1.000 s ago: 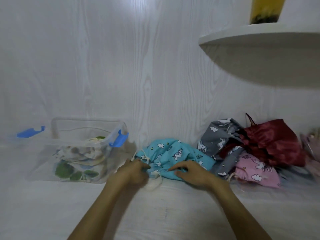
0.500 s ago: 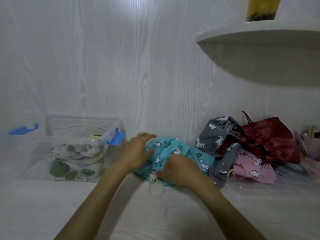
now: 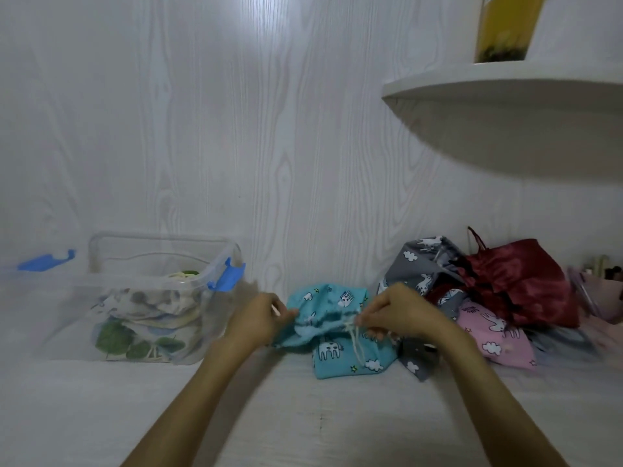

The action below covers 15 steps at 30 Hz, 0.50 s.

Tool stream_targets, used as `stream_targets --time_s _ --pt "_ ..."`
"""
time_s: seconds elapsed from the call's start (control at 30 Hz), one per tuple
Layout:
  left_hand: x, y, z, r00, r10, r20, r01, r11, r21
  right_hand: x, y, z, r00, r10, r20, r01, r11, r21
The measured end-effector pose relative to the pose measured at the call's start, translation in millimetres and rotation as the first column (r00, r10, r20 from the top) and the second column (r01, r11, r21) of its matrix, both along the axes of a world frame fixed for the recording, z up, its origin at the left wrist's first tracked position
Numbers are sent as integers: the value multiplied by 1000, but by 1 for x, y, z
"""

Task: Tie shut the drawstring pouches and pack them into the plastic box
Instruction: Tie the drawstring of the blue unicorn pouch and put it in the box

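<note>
Shifted since the earlier frame: both hands, from pressing the turquoise unicorn-print cloth pouch (image 3: 340, 332) flat to lifting its gathered mouth, left hand (image 3: 259, 320) pinching the hem, right hand (image 3: 397, 313) pinching the cream drawstring cord (image 3: 354, 335). Step in hand, by judgement: cinching. Next move calls for knotting the cord, then carrying the pouch left into the clear plastic box with blue clips (image 3: 101, 294), near it and part filled.

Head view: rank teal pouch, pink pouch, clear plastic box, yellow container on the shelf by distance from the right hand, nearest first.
1. Teal unicorn-print drawstring pouch: pinched at its cord by the right hand.
2. Pink cloud-print pouch: just right of it.
3. Clear plastic box with blue latches: far left.
4. Yellow container: up on the shelf.
</note>
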<state>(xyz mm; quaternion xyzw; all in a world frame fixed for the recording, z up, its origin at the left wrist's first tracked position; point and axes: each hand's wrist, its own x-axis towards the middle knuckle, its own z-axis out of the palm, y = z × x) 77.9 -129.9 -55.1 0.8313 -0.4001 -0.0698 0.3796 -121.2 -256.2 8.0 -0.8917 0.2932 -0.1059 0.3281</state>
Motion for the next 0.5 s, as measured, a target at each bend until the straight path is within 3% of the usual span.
stream_targets --time_s 0.1,0.2,0.27,0.37,0.43,0.5 --pt "-8 -3 13 998 -30 -50 12 945 -327 -19 -20 11 990 -80 114 72 995 72" --pt "-14 -6 18 1000 30 4 -26 911 -411 -31 -33 15 985 -131 114 115 984 134" --pt "-15 -5 17 990 92 104 -52 939 -340 -32 -36 11 990 -138 28 134 985 108" --pt "-13 -1 17 984 49 170 -34 995 -90 -24 -36 3 987 -158 -34 161 981 108" --pt "-12 3 23 994 -57 91 48 994 101 -18 -31 0 987 -157 -21 158 976 148" --pt "-16 10 32 992 -113 -50 122 959 255 -12 -23 -5 989 -144 26 127 934 335"
